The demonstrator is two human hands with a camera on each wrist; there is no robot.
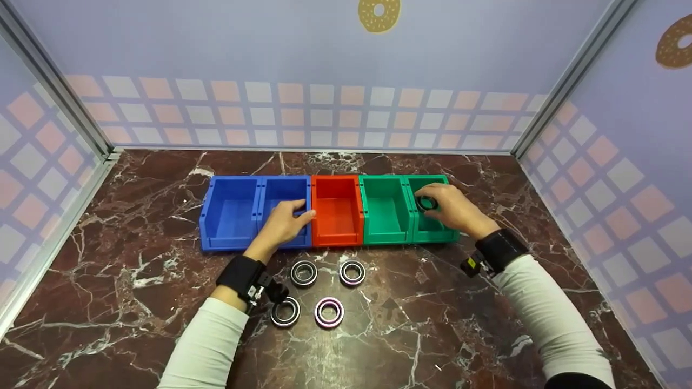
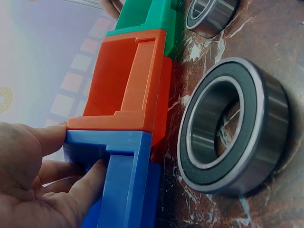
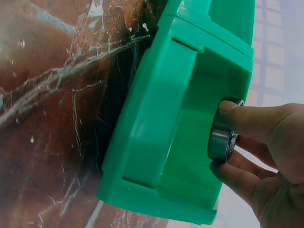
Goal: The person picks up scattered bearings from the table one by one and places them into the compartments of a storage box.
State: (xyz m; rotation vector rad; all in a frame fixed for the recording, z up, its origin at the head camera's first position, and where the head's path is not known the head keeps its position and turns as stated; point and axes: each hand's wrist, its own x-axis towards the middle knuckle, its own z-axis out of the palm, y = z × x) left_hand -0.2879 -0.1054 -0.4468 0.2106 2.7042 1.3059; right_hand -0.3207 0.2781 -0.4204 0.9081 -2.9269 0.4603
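My right hand (image 1: 451,208) pinches a bearing (image 3: 222,135) between thumb and fingers, inside the upper part of the rightmost green bin (image 3: 161,118). The bearing's ring face shows in the head view. My left hand (image 1: 284,224) is at the second blue bin (image 2: 126,180). Its thumb lies on the wall top beside the red bin (image 2: 149,71), and its fingers reach down inside the blue bin, gripping that wall; the fingertips are partly hidden. Nearest the left hand on the table is a dark-sealed bearing (image 1: 304,274).
Several bearings lie before the bins, among them a purple-rimmed bearing (image 1: 329,313), a bearing (image 1: 352,273) and a bearing (image 1: 285,312) by the left wrist. A left blue bin (image 1: 230,244) and another green bin (image 1: 386,237) complete the row on the marbled table (image 1: 135,313). Panels enclose the table.
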